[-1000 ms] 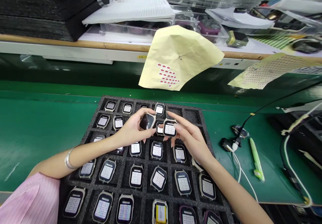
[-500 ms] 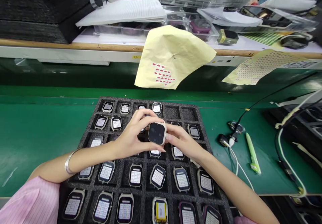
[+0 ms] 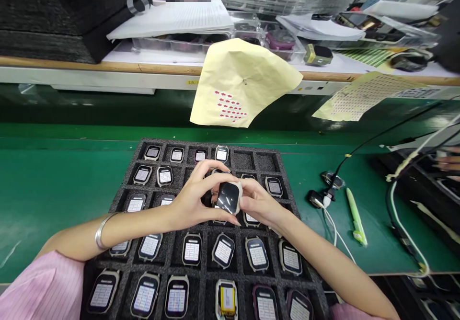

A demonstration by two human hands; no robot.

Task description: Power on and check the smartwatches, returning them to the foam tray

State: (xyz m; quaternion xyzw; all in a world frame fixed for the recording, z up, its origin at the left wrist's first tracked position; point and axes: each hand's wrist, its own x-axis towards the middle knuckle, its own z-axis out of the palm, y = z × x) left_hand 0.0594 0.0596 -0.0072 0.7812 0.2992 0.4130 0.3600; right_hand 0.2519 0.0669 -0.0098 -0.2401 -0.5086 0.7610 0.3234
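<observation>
A smartwatch body [image 3: 229,198] without a strap, its screen dark and glossy, is held over the middle of the black foam tray [image 3: 206,274]. My left hand [image 3: 196,195] grips it from the left, thumb below and fingers above. From the right, my right hand [image 3: 260,204] pinches its side edge. Beneath the hands, the tray's compartments hold several watch bodies with lit white screens, such as the watch [image 3: 192,250] near the middle. One unit in the front row lies with its yellow-and-silver battery [image 3: 227,299] exposed.
A green pen [image 3: 355,217] and a black plug with white cable [image 3: 325,199] lie right of the tray. Yellow sticker sheets [image 3: 244,83] hang from the shelf edge [image 3: 165,68]. Black foam blocks [image 3: 39,18] are stacked at upper left. Another person's hand [image 3: 449,159] shows at far right.
The watch body has tilted in my hands and shifted slightly right and down, with a reflection now on its screen. Another person's hand has come into view at far right.
</observation>
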